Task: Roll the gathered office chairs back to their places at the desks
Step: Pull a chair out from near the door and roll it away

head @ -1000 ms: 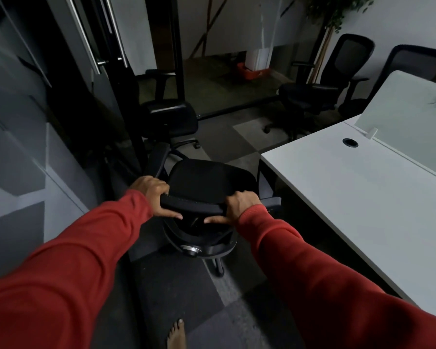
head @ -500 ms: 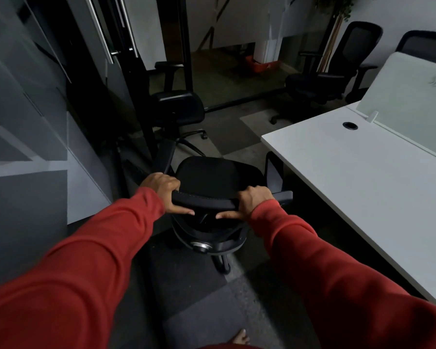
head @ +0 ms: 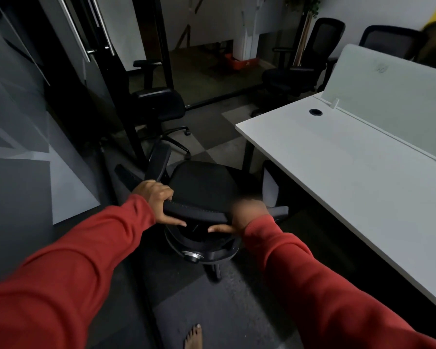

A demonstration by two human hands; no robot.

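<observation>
A black office chair [head: 203, 183] stands in front of me, seen from behind and above, close to the corner of the white desk [head: 338, 157]. My left hand [head: 155, 197] grips the left end of its backrest's top edge, fingers over the front and thumb underneath. My right hand [head: 244, 215] grips the right end the same way and looks blurred. Both arms wear red sleeves. The chair's right armrest lies near the desk's edge.
A second black chair [head: 159, 107] stands ahead by a dark glass partition [head: 30, 122] on the left. Two more chairs [head: 302, 69] stand beyond the desk's far end. A pale divider screen [head: 393, 96] runs along the desk. My bare foot [head: 194, 337] shows below.
The chair and both hands have rolled forward a little, nearer the desk corner. My grip on the backrest is unchanged. A bare foot has stepped into view again.
</observation>
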